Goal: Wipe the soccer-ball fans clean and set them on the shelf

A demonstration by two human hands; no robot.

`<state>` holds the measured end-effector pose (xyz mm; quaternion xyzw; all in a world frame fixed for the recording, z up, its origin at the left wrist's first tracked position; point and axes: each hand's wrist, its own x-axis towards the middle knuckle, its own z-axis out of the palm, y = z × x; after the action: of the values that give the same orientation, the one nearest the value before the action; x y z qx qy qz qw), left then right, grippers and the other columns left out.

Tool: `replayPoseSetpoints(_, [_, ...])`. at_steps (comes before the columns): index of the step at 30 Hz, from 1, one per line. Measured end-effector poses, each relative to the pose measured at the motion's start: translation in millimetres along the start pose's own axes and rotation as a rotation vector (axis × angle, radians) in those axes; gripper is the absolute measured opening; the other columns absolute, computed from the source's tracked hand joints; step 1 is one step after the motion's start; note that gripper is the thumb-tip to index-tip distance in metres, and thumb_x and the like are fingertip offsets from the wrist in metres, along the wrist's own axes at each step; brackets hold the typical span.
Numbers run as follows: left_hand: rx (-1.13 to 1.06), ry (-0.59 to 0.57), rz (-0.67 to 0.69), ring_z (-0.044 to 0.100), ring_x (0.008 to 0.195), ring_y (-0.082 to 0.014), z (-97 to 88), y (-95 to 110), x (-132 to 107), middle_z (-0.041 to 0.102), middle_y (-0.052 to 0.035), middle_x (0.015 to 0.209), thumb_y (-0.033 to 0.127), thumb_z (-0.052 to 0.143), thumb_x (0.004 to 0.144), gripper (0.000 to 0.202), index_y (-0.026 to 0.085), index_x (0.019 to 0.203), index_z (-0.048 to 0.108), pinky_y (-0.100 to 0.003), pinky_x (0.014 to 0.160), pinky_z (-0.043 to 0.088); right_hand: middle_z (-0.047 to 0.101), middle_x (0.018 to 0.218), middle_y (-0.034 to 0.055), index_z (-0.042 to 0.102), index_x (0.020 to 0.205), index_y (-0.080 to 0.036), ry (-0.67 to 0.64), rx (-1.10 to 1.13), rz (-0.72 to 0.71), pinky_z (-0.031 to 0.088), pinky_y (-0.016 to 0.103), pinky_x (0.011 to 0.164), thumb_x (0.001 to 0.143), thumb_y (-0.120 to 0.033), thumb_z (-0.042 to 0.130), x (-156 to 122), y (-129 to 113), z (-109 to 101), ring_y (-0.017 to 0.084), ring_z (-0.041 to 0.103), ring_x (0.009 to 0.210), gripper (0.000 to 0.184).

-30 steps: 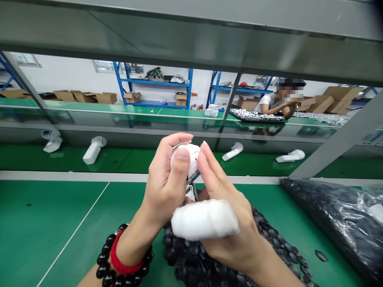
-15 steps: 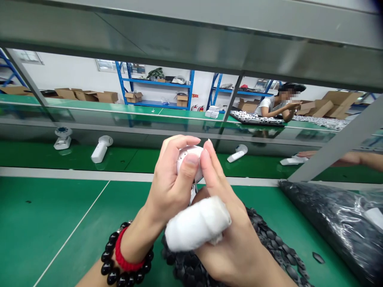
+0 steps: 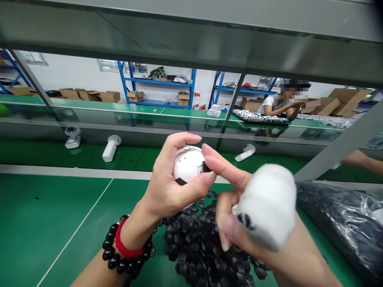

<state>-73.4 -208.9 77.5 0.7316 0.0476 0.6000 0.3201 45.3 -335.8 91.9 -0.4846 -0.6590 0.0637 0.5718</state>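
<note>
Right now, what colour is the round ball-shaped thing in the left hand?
White with black patches, on the ball-shaped shell; head view.
</note>
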Motion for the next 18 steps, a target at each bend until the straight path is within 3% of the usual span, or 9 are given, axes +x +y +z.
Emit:
replayPoseSetpoints(3, [0.018, -0.029, 0.032, 0.064, 0.104, -0.0250, 0.0, -1.6, -0.1, 0.065, -0.0069, 0.107, 0.031, 0.075, 0.079, 0.037, 0.024, 0.112, 0.059, -0.030, 0.070, 0.055, 0.068, 0.134, 0.0057, 0.073, 0.122, -0.031, 0.006, 0.243, 0.161, 0.068, 0.036, 0.081, 0.086, -0.021, 0.076, 0.0, 4.3, -0.5, 0.028, 0.076, 0.103, 0.038])
replayPoseSetpoints(6, [0.035, -0.097, 0.068, 0.064, 0.099, -0.0239, -0.5, -4.0, -0.3, 0.063, -0.0085, 0.109, 0.029, 0.074, 0.075, 0.040, 0.023, 0.111, 0.059, -0.034, 0.078, 0.055, 0.076, 0.116, 0.0023, 0.078, 0.103, -0.029, 0.144, 0.189, 0.166, 0.067, 0.029, 0.079, 0.083, -0.017, 0.080, 2.6, 7.4, 1.9, 0.025, 0.075, 0.103, 0.023])
replayPoseSetpoints(9, [0.060, -0.122, 0.092, 0.064, 0.096, -0.0229, 0.4, -5.1, -0.6, 0.062, -0.0088, 0.109, 0.029, 0.075, 0.074, 0.040, 0.023, 0.109, 0.058, -0.035, 0.080, 0.054, 0.079, 0.098, 0.0022, 0.079, 0.091, -0.025, 0.282, 0.086, 0.178, 0.065, 0.024, 0.064, 0.078, -0.019, 0.084, 6.1, 10.4, 3.8, 0.023, 0.076, 0.087, 0.015])
replayPoseSetpoints(12, [0.089, -0.132, 0.112, 0.063, 0.098, -0.0234, 2.4, -4.8, -0.5, 0.062, -0.0081, 0.108, 0.028, 0.077, 0.074, 0.041, 0.024, 0.110, 0.058, -0.035, 0.081, 0.054, 0.078, 0.084, 0.0009, 0.079, 0.084, -0.023, 0.330, 0.075, 0.225, 0.060, 0.022, 0.052, 0.077, -0.021, 0.085, 9.0, 13.8, 3.2, 0.019, 0.073, 0.070, 0.010])
replayPoseSetpoints(16, [0.149, -0.163, 0.084, 0.062, 0.102, -0.0233, 2.0, -5.6, 0.6, 0.062, -0.0078, 0.108, 0.033, 0.080, 0.079, 0.040, 0.023, 0.110, 0.058, -0.036, 0.088, 0.052, 0.076, 0.076, -0.0019, 0.080, 0.086, -0.026, 0.363, 0.078, 0.220, 0.059, 0.018, 0.049, 0.076, -0.020, 0.087, 10.2, 18.2, -1.5, 0.016, 0.071, 0.063, 0.014])
replayPoseSetpoints(18, [0.157, -0.203, 0.049, 0.061, 0.108, -0.0250, -0.3, -7.0, 1.1, 0.060, -0.0091, 0.115, 0.039, 0.085, 0.076, 0.049, 0.023, 0.114, 0.056, -0.038, 0.094, 0.052, 0.076, 0.077, -0.0022, 0.081, 0.090, -0.028, 0.373, 0.114, 0.232, 0.060, 0.018, 0.051, 0.078, -0.022, 0.087, 10.3, 20.1, -4.7, 0.016, 0.073, 0.063, 0.015])
